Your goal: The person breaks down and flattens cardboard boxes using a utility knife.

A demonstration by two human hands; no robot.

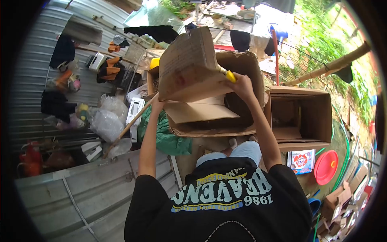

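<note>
My right hand [243,86] is closed around a yellow-handled knife [230,76], its tip by the edge of a raised cardboard piece [187,64]. That piece is tilted up and bent along a fold, with faint handwriting and a reddish mark on it. At its lower left corner, my left hand [158,103] grips the cardboard, fingers partly hidden behind it. Below and behind stands a large open cardboard box [242,64] with ragged rims. A folded flap [197,112] lies across its opening.
Another open cardboard box [300,115] is at the right. Near it are a red plastic basin [325,167] and a green hose [346,149]. A green sack [163,133], clear plastic bags [107,123] and a wooden stick [129,126] lie left. A clothesline hangs ahead.
</note>
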